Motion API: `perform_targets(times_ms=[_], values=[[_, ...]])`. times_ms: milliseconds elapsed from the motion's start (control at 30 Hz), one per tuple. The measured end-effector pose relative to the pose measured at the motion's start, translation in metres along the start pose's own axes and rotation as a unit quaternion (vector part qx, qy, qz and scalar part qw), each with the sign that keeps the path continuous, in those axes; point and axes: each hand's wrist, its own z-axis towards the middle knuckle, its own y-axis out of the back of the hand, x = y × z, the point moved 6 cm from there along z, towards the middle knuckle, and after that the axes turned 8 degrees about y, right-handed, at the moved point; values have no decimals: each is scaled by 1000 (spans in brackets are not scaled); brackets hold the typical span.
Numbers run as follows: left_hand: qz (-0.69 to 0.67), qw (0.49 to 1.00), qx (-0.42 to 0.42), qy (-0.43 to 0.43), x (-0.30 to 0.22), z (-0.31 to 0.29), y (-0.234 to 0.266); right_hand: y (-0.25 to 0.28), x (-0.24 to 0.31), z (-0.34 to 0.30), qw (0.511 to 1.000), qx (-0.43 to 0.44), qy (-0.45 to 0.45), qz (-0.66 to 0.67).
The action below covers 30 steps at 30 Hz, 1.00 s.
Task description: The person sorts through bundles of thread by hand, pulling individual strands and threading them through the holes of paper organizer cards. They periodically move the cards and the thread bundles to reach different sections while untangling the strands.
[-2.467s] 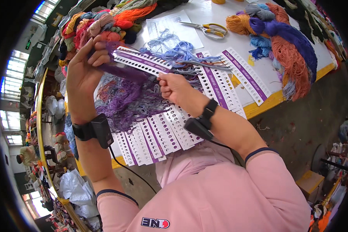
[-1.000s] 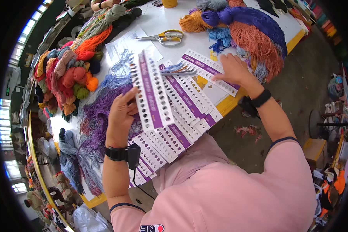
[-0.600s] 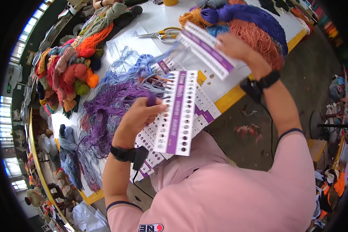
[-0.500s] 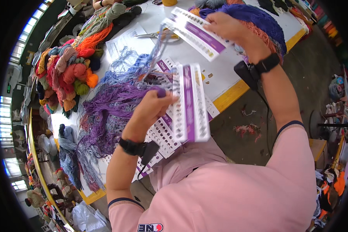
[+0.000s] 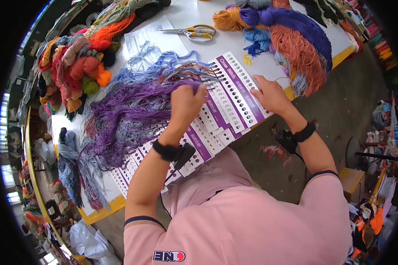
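A fanned stack of white cards with purple bands and rows of holes, the thread cards [image 5: 236,95], lies along the near table edge. Strands of purple thread [image 5: 132,106] and blue thread [image 5: 177,57] trail left from the holes in a loose heap. Over the stack, my left hand [image 5: 185,104] is closed on purple strands, its thumb and forefinger together. My right hand [image 5: 272,95] is at the right edge of the top card, thumb touching the edge and forefinger spread away from it. Its other fingers are partly hidden.
Yellow-handled scissors [image 5: 194,32] lie beside a paper sheet [image 5: 152,39] farther back. Colourful yarn bundles [image 5: 77,66] are piled at the left, and blue, coral and yellow hanks [image 5: 292,44] at the right. Blue-grey thread [image 5: 73,165] hangs over the near left corner.
The two raised cards are now down on the stack. My right hand has come down and nearer from beside the right-hand hanks. My left hand has shifted slightly up and right.
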Motion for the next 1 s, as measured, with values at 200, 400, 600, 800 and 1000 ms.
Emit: perform_targets(times_ms=[200, 400, 600, 800, 1000], values=[[232, 941, -135, -208, 10, -62, 20, 3, 73, -38, 946, 50, 300, -109], [216, 973, -79, 1, 26, -43, 19, -16, 63, -60, 929, 105, 336, -114], [-272, 937, 88, 201, 45, -26, 1, -6, 58, -63, 935, 65, 340, -77], [-148, 968, 99, 177, 55, -23, -2, 8, 51, -63, 925, 79, 371, -10], [-217, 944, 180, 171, 27, -25, -26, 29, 52, -52, 943, -62, 325, -30]])
